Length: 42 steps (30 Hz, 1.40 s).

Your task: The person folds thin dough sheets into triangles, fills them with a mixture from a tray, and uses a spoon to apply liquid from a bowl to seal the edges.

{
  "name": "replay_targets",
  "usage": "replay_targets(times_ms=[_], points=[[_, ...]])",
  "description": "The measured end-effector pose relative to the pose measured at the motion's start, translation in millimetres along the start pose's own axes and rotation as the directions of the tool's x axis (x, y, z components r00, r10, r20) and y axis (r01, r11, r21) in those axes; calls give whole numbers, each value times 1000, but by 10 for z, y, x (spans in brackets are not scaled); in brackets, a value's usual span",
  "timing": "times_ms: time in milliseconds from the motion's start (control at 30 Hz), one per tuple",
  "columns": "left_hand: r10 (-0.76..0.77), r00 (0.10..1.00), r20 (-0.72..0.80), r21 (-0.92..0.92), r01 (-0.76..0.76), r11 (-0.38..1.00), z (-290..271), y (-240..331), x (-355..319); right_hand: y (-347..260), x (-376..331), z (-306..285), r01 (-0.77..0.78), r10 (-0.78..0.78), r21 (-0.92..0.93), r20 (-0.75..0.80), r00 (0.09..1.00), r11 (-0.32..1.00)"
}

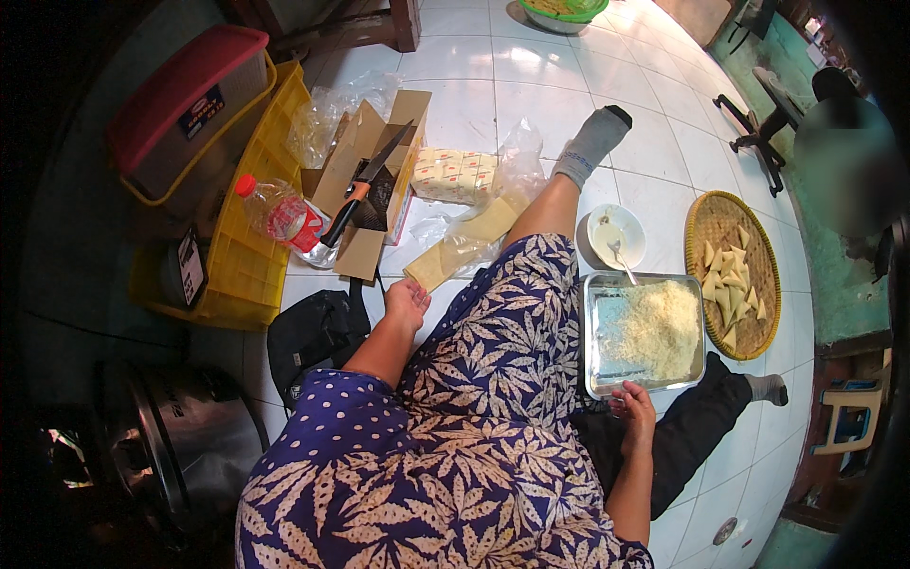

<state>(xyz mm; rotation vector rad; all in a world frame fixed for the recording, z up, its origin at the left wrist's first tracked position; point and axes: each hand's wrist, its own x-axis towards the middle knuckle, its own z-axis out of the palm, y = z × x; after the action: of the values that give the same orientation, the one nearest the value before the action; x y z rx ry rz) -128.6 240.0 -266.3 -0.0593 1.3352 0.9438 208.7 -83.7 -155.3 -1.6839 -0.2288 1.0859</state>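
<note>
My left hand [407, 303] is beside the near end of a stack of pale yellow pastry sheets [428, 269], its fingers loosely bent with nothing visible in them. The sheets lie partly in a clear plastic bag [466, 230]. At the near rim of a metal tray [597, 332], my right hand [632, 408] has its fingers apart and holds nothing. Pale crumbs [661, 332] are heaped in the tray. Behind it stands a white bowl [631, 224] with whitish contents and a spoon [619, 254]. Folded pastry triangles [732, 281] lie on a round woven tray [699, 237] at the right.
A knife [362, 186] with an orange and black handle rests on an open cardboard box [360, 251]. Nearby are a plastic bottle [284, 216], a wrapped block of packets [455, 174], a yellow crate [232, 256] and a black bag [318, 339]. My legs stretch out between the things.
</note>
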Motion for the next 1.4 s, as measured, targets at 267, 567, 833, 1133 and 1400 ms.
replay_targets(times_ms=[267, 567, 833, 1133, 1400], points=[[129, 987, 100, 371, -157, 915, 43, 46, -112, 38, 39, -8, -7, 7, -11, 5, 1000, 1000], [93, 978, 187, 744, -203, 637, 348, 289, -283, -11, 6, 5, 20, -20, -29, 6, 1000, 999], [255, 799, 545, 479, -546, 688, 1163, 754, -849, -57, -88, -52, 46, -47, -32, -11, 999, 998], [312, 512, 800, 264, -767, 585, 2182, 1173, -1799, -77, -193, -93, 100, -100, -12, -24, 995, 995], [222, 202, 954, 73, -874, 480, 2204, 994, -3069, -231, -303, 228, 150, -155, 45, 151, 976, 988]])
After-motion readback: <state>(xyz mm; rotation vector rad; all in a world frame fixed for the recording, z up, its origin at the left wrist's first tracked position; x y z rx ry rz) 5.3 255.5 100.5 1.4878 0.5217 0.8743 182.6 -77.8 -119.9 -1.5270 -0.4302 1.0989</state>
